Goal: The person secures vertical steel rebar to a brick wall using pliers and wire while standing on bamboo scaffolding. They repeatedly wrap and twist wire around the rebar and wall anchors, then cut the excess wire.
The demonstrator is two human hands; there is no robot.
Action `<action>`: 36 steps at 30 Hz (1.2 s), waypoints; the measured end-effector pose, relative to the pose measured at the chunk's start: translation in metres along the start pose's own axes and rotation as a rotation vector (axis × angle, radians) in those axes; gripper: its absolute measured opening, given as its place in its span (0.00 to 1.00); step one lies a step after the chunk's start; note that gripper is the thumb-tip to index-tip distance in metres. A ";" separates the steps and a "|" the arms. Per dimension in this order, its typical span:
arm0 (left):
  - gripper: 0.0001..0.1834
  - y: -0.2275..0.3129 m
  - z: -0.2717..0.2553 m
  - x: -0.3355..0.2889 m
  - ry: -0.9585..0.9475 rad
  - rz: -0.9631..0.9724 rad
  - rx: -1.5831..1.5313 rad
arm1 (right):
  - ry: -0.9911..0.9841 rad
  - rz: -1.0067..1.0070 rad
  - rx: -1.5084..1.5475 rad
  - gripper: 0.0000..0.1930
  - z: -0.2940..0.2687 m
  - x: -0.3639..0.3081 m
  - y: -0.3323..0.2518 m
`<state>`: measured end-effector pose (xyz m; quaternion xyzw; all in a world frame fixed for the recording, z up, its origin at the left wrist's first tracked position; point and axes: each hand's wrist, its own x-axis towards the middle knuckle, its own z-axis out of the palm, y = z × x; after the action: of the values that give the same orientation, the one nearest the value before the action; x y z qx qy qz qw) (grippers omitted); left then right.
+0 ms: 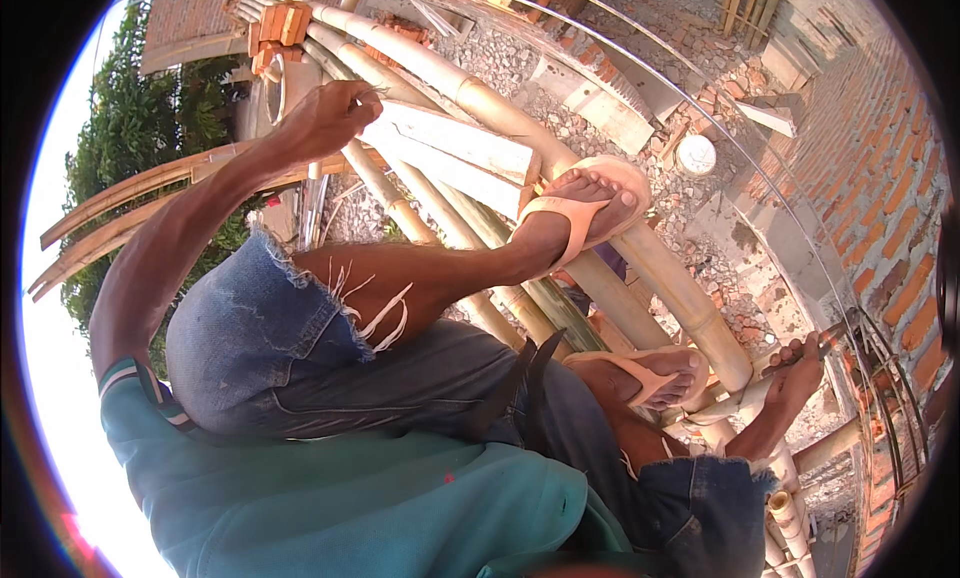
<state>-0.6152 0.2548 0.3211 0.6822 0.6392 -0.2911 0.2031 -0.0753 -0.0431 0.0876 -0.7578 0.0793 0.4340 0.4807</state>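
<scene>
My left hand [335,118] is raised at the upper left, fingers curled closed. Whatever it may hold is too small to make out. It hovers over pale wooden planks [460,148] lying on bamboo poles. At the lower right, my right hand [795,378] is closed round a slim, dark-ended tool [832,334] beside the brick wall; its kind is unclear. Under and around my legs run long bamboo poles [660,268]. Both my feet, in pale orange flip-flops [640,193], rest on these poles.
A small stack of red bricks [285,23] sits at the poles' far left end. Thin bent rods [740,148] arc past the brick wall [890,208] on the right. Below lie rubble [490,53] and a white bucket [695,155]. Curved boards [130,198] jut out left.
</scene>
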 end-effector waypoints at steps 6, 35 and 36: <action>0.53 -0.024 0.158 0.023 0.111 -0.990 -1.277 | 0.013 0.026 0.021 0.12 -0.005 0.005 0.000; 0.34 -0.074 0.184 0.131 0.687 -0.753 -1.426 | -0.008 0.058 0.105 0.12 -0.021 0.035 0.023; 0.34 -0.085 0.181 0.122 0.603 -0.727 -1.266 | -0.015 0.074 0.077 0.11 -0.020 0.037 0.022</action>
<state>-0.7227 0.2380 0.1132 0.2349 0.8937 0.2775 0.2628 -0.0531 -0.0601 0.0492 -0.7320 0.1203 0.4539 0.4937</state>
